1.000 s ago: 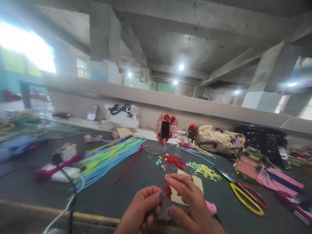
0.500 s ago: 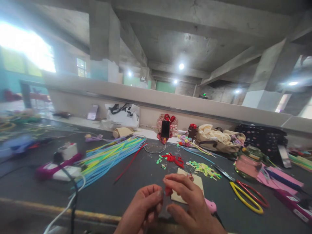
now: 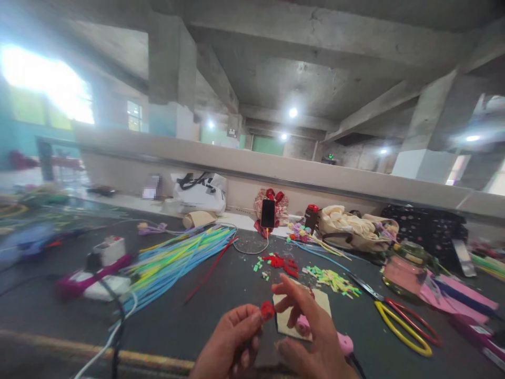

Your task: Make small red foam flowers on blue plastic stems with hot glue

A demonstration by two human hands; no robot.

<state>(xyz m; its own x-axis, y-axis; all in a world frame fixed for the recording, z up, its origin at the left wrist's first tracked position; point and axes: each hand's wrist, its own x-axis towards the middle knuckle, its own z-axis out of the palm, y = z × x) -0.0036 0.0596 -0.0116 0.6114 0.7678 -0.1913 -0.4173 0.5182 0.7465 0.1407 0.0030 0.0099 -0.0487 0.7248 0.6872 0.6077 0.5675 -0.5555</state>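
My left hand (image 3: 232, 339) pinches a small red curled piece (image 3: 267, 310) between thumb and fingertips, near the table's front edge. Just right of it, my right hand (image 3: 315, 331) is open, fingers spread and bent, with nothing visible in them. Below the right hand lies a cream-coloured pad (image 3: 324, 304), partly covered by the fingers. A pink tool with a black cord, perhaps a glue gun (image 3: 345, 345), shows on both sides of that hand; its middle is hidden. Beyond the hands are red cut pieces (image 3: 281, 263) and a pile of yellow-green cut bits (image 3: 335, 280).
Long blue, green and yellow strips (image 3: 185, 263) lie on the left beside a power strip (image 3: 94, 281) with cables. Scissors (image 3: 402, 321) with yellow and red handles rest at right, near a lidded jar (image 3: 404, 268). A phone (image 3: 268, 213) leans at the back.
My right hand has opened and drawn away from the red piece, its fingers lifting. The red piece now sits uncovered in my left hand's pinch. The view tilted slightly.
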